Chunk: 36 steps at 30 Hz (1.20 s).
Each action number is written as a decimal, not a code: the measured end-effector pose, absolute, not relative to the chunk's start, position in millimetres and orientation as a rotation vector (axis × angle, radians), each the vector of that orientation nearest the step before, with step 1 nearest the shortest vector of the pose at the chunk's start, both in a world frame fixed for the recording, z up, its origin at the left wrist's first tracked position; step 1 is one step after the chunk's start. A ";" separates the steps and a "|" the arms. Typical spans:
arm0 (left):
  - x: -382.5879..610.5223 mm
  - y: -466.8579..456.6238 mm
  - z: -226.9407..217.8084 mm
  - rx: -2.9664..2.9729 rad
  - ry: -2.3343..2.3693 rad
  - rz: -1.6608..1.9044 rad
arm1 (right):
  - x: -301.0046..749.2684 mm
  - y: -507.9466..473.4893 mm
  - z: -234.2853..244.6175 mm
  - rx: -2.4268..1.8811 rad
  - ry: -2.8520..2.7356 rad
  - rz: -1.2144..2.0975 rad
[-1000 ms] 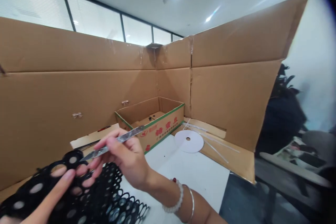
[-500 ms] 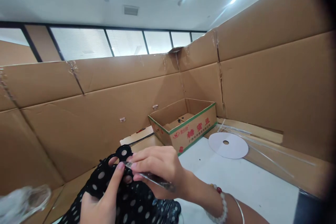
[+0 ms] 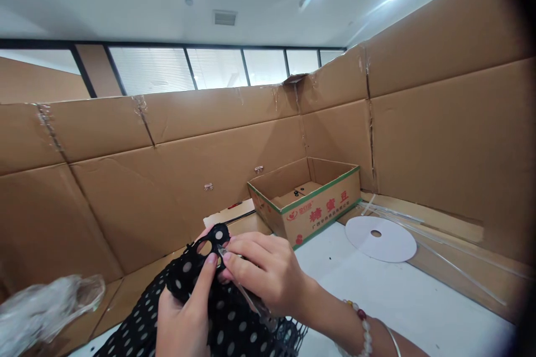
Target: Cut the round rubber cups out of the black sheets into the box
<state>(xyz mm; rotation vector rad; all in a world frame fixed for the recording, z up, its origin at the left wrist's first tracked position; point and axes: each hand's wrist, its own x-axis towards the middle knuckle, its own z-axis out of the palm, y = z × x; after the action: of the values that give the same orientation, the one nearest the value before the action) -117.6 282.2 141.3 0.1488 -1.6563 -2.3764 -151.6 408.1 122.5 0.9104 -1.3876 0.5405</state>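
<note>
Black fabric with white dots is bunched up in front of me, and round holes show near its upper edge. My left hand grips this edge, thumb on the near side and the other fingers partly hidden behind the cloth. Closed around a slim, shiny, pointed tool, my right hand meets the fabric just right of my left thumb. The tool's tip lies against the cloth beside a hole; its exact kind is unclear. A beaded bracelet circles my right wrist.
A cardboard box with small black rings inside stands behind my hands. Right of it, a white disc with a centre hole lies on the white tabletop. Clear plastic lies at left. Tall cardboard walls enclose the table.
The view has swung slightly left, so the surroundings sit further right. The fabric edge is raised a little and the tool points more steeply at it. Both hands keep their hold.
</note>
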 end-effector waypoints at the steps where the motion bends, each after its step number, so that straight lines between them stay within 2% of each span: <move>1: -117.4 282.5 140.4 0.139 -1.646 -2.386 | -151.3 407.3 121.7 0.901 -1.386 0.526; 5: -116.4 281.3 134.6 0.022 -1.720 -2.282 | -153.0 404.3 117.4 0.859 -1.361 0.476; 13: -124.5 286.2 122.1 -0.314 -1.991 -1.549 | -172.2 398.8 104.6 0.758 -1.246 0.422; 18: -127.4 289.1 115.3 -0.482 -2.028 -1.367 | -175.0 401.2 102.5 0.761 -1.304 0.480; 22: -126.6 288.9 117.6 -0.467 -2.021 -1.386 | -174.5 401.8 100.6 0.781 -1.405 0.612; 27: -128.6 285.7 120.0 -0.350 -2.028 -1.624 | -172.5 400.4 101.9 0.783 -1.509 0.934; 36: -131.8 283.3 117.4 -0.339 -2.032 -1.933 | -171.6 408.7 107.4 0.732 -1.512 1.019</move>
<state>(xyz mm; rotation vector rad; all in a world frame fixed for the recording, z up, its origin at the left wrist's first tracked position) -131.8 283.3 117.4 -0.3389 -2.0324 -1.9329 -171.6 408.7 107.4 0.7323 -1.5118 1.0190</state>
